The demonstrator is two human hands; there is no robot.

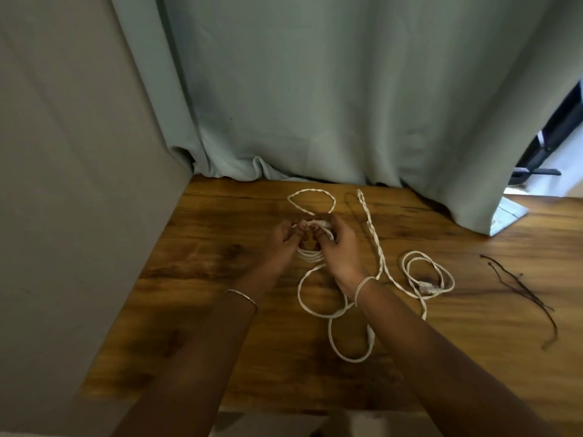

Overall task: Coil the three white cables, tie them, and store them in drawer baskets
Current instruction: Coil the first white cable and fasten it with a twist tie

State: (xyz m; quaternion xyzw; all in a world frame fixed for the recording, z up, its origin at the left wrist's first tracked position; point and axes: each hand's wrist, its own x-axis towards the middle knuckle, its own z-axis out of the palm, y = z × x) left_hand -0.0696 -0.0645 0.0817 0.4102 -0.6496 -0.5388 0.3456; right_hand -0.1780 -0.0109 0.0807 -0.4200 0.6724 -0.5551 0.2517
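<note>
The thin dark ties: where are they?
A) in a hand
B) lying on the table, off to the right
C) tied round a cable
B: the thin dark ties lie loose on the table, apart from the left hand and right hand, which grip the white cable coil.

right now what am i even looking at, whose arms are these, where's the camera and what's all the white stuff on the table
There is no machine here. A person is working with bare hands, and the single picture comes from a camera worn on their head, looking down along both arms. The left hand and right hand together grip a partly wound coil of white cable. Its loose tail loops over the wooden table toward the viewer. A twisted white cable lies behind and to the right, and a third white cable sits loosely looped further right. The thin dark strands at far right may be ties, though I cannot be sure. A pale green curtain hangs behind.
</note>
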